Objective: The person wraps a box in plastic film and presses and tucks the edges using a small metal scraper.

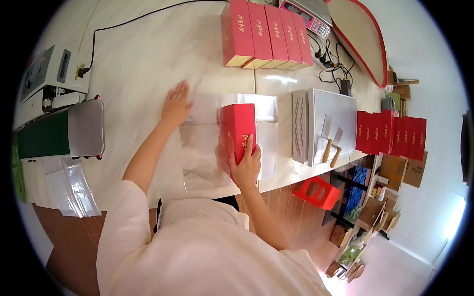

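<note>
A long red box (238,123) with gold lettering lies on a clear plastic sheet (201,160) in front of me. My right hand (247,166) grips the near half of this box, thumb on its left side and fingers over the top and right. To the left, my left hand (176,104) rests flat with its fingers stretched out, beside the upper left edge of the plastic. It holds nothing.
Several red boxes (266,37) stand at the back, and more red boxes (390,133) at the right. Two wooden-handled scrapers (331,140) lie on a metal case (340,106). A machine with a green belt (44,133) and a pink scale (308,19) flank the table.
</note>
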Action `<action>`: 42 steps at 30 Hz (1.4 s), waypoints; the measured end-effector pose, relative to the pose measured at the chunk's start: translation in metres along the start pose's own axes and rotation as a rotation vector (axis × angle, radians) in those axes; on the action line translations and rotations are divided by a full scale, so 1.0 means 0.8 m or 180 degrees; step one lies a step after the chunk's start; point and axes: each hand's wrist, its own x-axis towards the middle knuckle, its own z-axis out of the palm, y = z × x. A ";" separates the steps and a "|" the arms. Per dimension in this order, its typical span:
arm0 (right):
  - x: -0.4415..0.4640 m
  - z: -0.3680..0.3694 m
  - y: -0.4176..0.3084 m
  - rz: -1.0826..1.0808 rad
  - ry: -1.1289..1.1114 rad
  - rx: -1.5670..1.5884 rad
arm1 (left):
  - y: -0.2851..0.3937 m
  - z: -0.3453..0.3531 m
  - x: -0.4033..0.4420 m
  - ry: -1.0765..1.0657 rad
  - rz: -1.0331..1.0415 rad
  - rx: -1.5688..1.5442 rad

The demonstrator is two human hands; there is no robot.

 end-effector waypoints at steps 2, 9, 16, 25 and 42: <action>-0.001 0.001 0.002 0.0011 -0.0001 -0.0026 | -0.015 -0.006 -0.039 -0.0272 -0.0339 0.0026; 0.000 -0.005 -0.005 -0.0004 -0.0022 0.0007 | -0.032 -0.030 -0.366 -0.0828 -0.0642 -0.0078; -0.021 0.004 -0.048 -0.1309 0.0065 0.0216 | 0.030 -0.075 -0.603 -0.1961 -0.3109 -0.1177; -0.088 0.060 -0.052 -0.1480 -0.1091 0.0977 | -0.020 -0.031 -0.278 0.0424 -0.0673 -0.0353; -0.132 0.008 -0.016 -0.1152 -0.1714 0.1054 | -0.044 0.013 -0.185 0.0504 -0.1351 0.0232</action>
